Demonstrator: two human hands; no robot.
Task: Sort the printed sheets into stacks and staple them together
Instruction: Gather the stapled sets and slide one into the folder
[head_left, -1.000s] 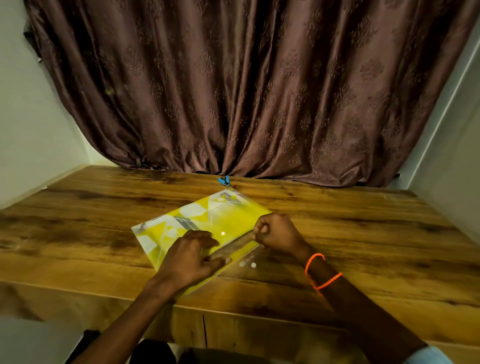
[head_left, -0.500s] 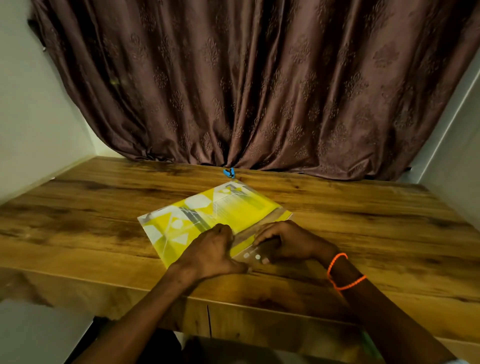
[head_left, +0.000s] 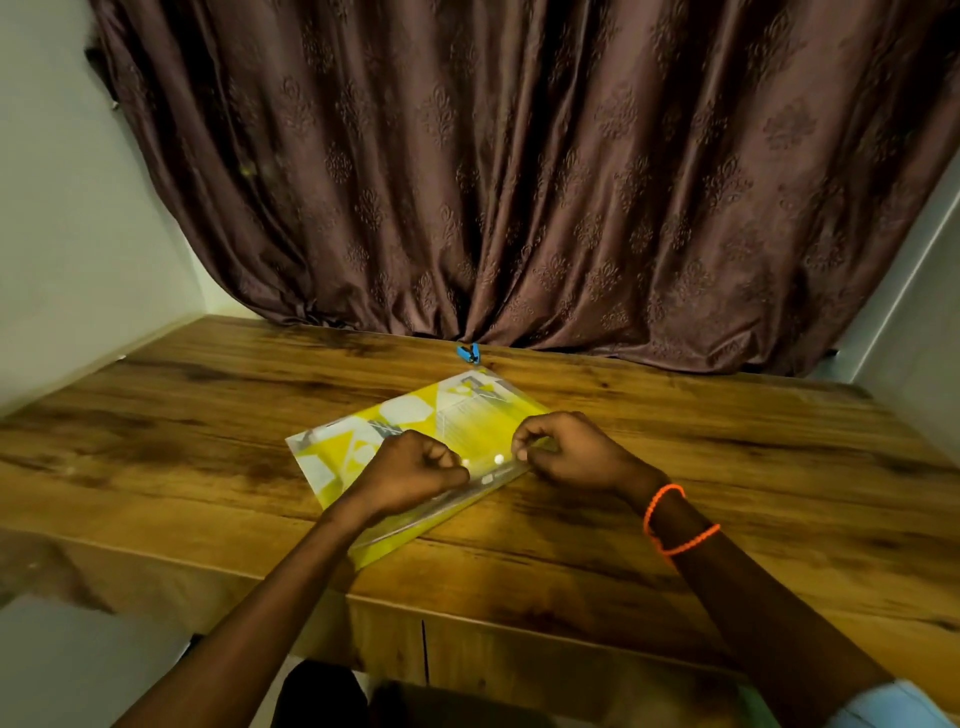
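A yellow and white plastic document folder (head_left: 415, 421) lies flat on the wooden table (head_left: 675, 467), turned at an angle. Its clear flap with white snap buttons runs along the near right edge. My left hand (head_left: 410, 475) is closed in a fist on the flap's near part. My right hand (head_left: 576, 452) pinches the flap's edge at its far end. A small blue stapler (head_left: 468, 352) sits on the table beyond the folder, by the curtain. Any sheets inside the folder are hidden.
A brown patterned curtain (head_left: 519, 182) hangs along the table's far edge. White walls close in on the left and right. The table's front edge (head_left: 467, 613) runs just below my forearms. An orange bracelet (head_left: 675, 519) circles my right wrist.
Both hands shifted along the flap: the left went from flat on the folder to a fist, the right moved from the lowered flap up to pinch its edge. The flap now lies over the folder.
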